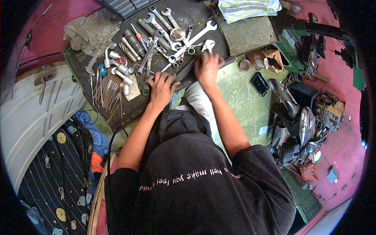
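In the head view, the left hand (161, 88) is at the near edge of a dark, worn worktable (190, 15), palm down, fingers bent and slightly spread, their tips by the left end of a long, dark, narrow piece (185, 73). Whether they grip it cannot be told. The right hand (208, 67), farther right and farther off, is motion-blurred over the same piece; its finger positions are unclear. The dark piece lies slantwise along the table's near edge, its far end pointing right.

Beyond the hands lie a large silver open-ended wrench (203, 33), a silver adjustable wrench head (208, 45), a round metal cap (178, 34) and a thick black cylinder (135, 43). Left of the left hand are silver angled socket wrenches (122, 76) and a fan of thin brownish metal rods (109, 88). A crumpled translucent plastic bag (92, 31) sits at the far left. On the right, a ribbed brown board (248, 35) bears a white-and-yellow plastic packet (248, 8); a pale green tiled floor (243, 103) shows nearer.
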